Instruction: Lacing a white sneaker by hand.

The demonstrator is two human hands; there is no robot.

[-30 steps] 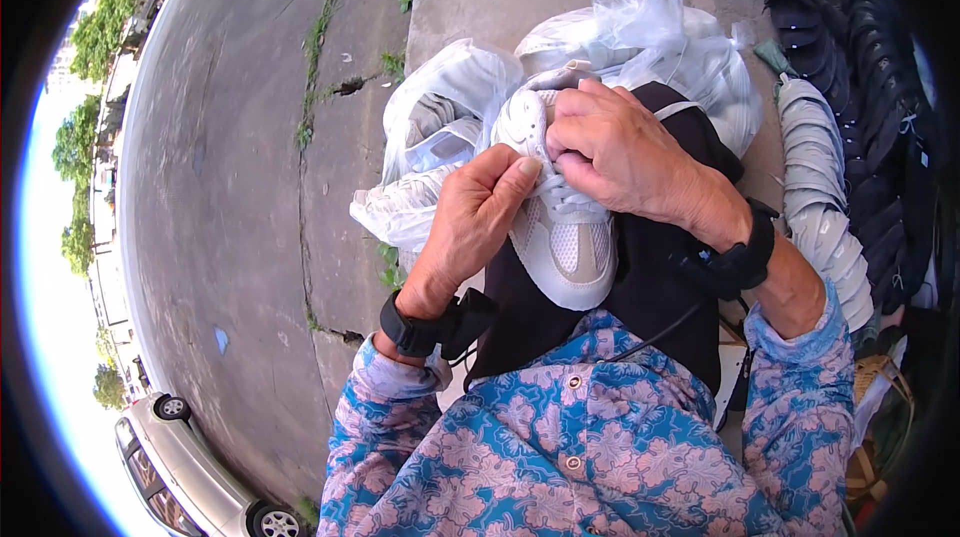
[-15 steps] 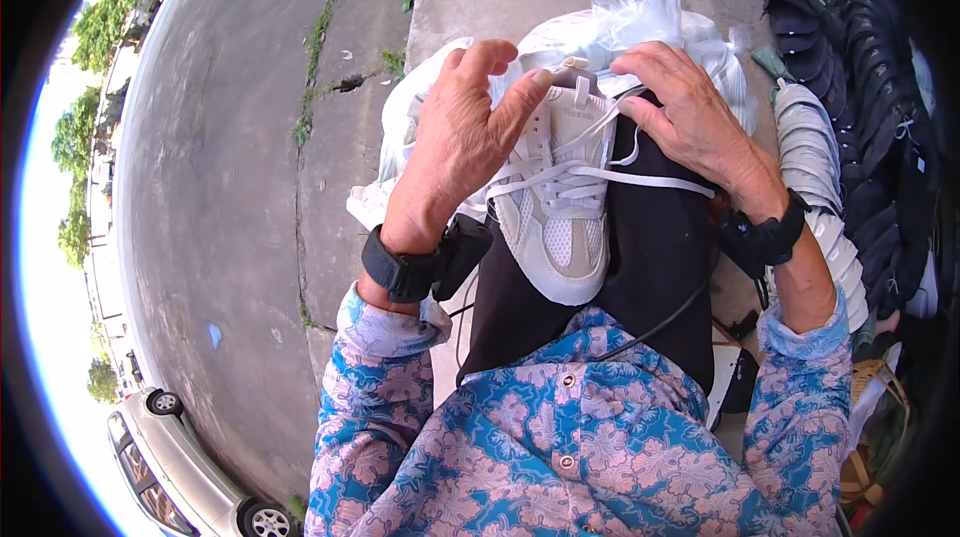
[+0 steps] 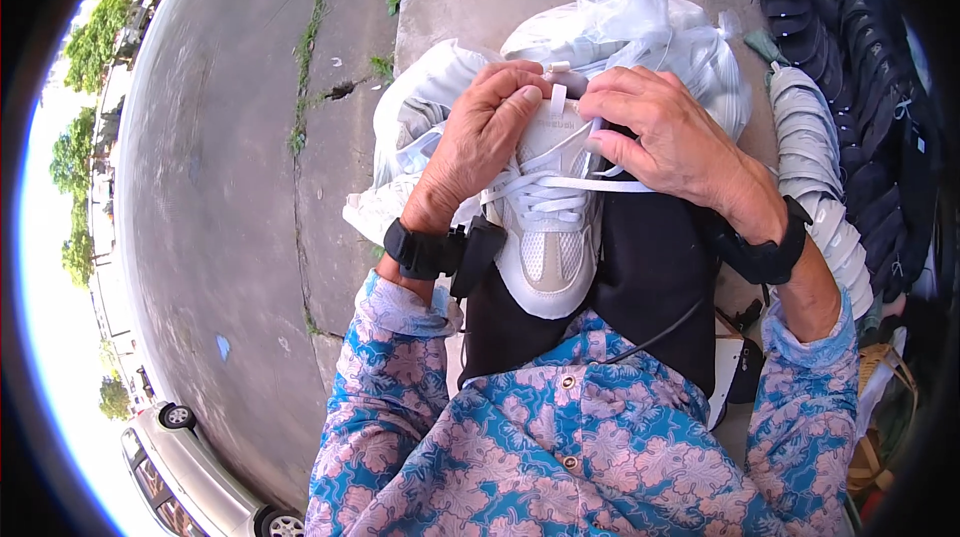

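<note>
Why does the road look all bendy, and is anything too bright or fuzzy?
In the head view, the fisheye lens bends the road and car near the rim; in that same head view, the sky glares white at far left, the picture's corners are black, and the shoe looks fairly sharp.

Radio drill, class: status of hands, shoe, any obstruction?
Left hand, right hand: at opposite sides of white shoe. Shoe over black trousers. Possibly in the way: loose lace across its front.

Grey concrete pavement point(image 3: 210, 217), weedy crack point(image 3: 299, 139); silver car point(image 3: 205, 472) lower left; green trees point(image 3: 77, 162), bright daylight.
</note>
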